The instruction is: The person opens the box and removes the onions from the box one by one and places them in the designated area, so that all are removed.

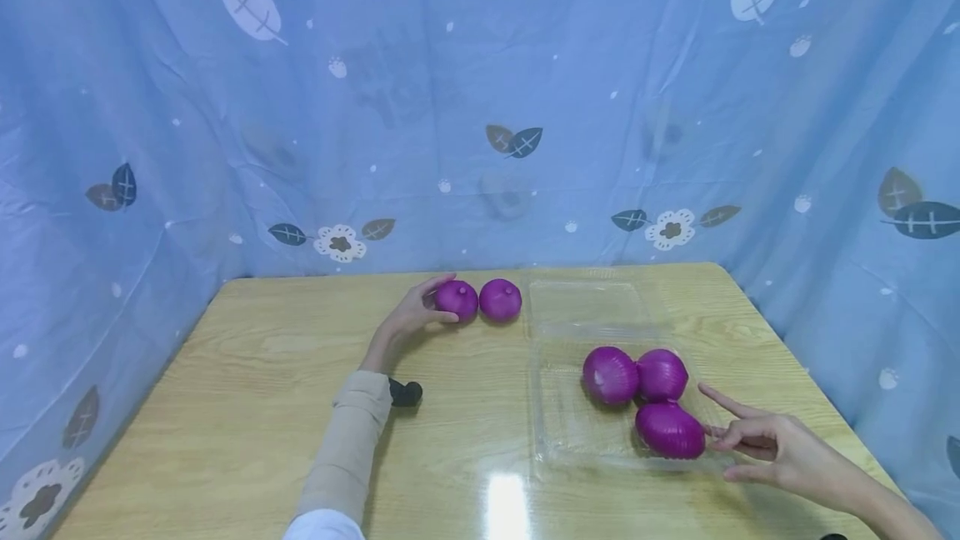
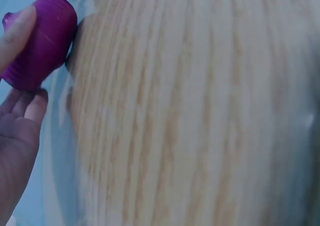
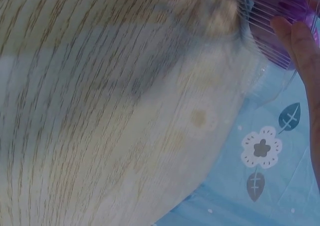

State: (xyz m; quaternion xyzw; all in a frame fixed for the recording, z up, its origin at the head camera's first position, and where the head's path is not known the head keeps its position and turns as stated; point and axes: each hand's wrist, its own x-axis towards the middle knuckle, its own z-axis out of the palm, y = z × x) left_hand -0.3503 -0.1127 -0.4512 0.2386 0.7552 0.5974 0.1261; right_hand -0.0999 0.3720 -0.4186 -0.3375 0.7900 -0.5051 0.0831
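Note:
My left hand (image 1: 417, 307) is at the back of the table, with thumb and fingers round a purple onion (image 1: 457, 301). The left wrist view shows the thumb on one side of that onion (image 2: 47, 43) and the fingertips under the other. A second onion (image 1: 500, 301) sits right beside it. To the right, a clear plastic tray (image 1: 558, 432) holds three more onions (image 1: 611, 376). My right hand (image 1: 780, 452) is at the tray's right side, fingers loosely extended toward the front onion (image 1: 670, 430). In the right wrist view, two fingers (image 3: 305, 43) lie along the tray's ribbed wall.
The tray's hinged clear lid (image 1: 588, 307) lies flat behind it. A wooden table (image 1: 247, 407) carries everything, with a blue patterned curtain (image 1: 450, 107) hanging at its back and sides. A black device (image 1: 406, 393) is strapped at the left wrist.

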